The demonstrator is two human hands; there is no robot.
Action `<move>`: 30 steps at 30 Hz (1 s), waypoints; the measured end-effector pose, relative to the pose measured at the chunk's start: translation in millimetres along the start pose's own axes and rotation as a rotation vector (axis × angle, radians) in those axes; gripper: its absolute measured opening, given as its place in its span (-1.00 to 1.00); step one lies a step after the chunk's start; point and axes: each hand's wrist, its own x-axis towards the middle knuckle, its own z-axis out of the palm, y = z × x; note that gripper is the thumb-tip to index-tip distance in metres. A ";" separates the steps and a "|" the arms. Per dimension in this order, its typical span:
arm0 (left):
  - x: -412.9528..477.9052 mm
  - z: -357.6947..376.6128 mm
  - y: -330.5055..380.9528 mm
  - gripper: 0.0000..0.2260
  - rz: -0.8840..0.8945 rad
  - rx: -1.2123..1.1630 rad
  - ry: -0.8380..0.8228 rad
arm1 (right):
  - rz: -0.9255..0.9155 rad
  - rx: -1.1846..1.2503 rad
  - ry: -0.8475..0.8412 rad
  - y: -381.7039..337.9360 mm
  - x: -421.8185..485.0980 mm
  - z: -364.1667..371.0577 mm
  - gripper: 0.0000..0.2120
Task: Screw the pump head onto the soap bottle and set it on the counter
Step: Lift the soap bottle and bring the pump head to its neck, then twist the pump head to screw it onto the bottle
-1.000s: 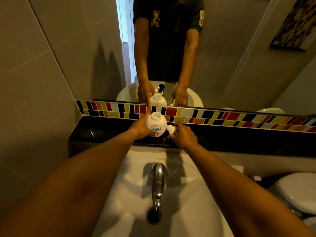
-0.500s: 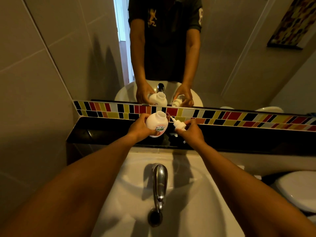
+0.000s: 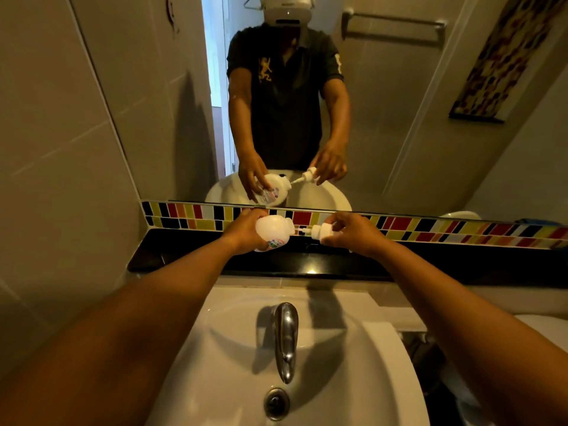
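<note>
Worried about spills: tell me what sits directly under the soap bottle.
The soap bottle, tilted in the left hand, hangs above the black counter; nothing shows there. The fingers and bottle hide the strip right beneath. The pump head isn't on.

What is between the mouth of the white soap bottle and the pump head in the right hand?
In the head view, only the pump head's thin dip tube spans that gap, pointing at the round white plastic soap bottle.

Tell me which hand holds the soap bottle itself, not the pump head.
The left hand grips the round soap bottle; the right hand holds the pump head.
</note>
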 end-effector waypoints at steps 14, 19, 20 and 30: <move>-19.1 -2.6 35.6 -0.30 0.136 0.168 -0.112 | -0.119 -0.312 0.047 -29.5 -24.7 -2.0 -0.50; -19.5 2.0 41.5 -0.32 0.157 0.128 -0.120 | -0.164 -0.390 0.066 -32.1 -24.9 1.9 -0.49; -19.4 2.4 42.4 -0.32 0.158 0.118 -0.127 | -0.167 -0.400 0.073 -32.6 -25.0 3.2 -0.47; -27.2 1.0 36.4 -0.41 0.053 -0.242 -0.276 | -0.053 0.122 0.075 -37.7 -23.9 2.5 -0.51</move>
